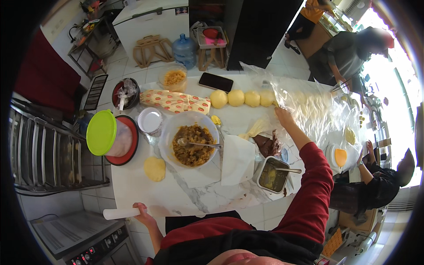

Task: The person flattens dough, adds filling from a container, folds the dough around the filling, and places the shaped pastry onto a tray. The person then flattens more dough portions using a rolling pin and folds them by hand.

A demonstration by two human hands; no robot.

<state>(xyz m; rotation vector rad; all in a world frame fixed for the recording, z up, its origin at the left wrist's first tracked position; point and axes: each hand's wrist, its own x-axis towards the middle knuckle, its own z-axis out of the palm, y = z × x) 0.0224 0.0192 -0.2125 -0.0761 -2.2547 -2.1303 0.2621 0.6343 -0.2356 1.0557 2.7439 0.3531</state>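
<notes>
1. Four round dough balls (236, 98) stand uncovered in a row on the far side of the marble table (207, 194); more lie under plastic, too blurred to count.
2. One clear plastic sheet (304, 99) covers the table to the right, its edge beside the fourth ball.
3. The right hand (283, 115) reaches to that edge, fingertips next to the fourth ball; I cannot tell how far open they are, or whether they grip the sheet.
4. One flattened dough disc (154, 169) lies apart, at the near left.
5. One white rolling pin (118, 214) is at the near left corner; the left hand (142, 213) has its fingers closed around the right end.
6. One big bowl (185, 118) of brown filling holds one spoon (204, 145).
7. One metal container (270, 191) holds a second spoon (289, 170).
8. One dark phone (215, 82) lies behind the balls.
</notes>
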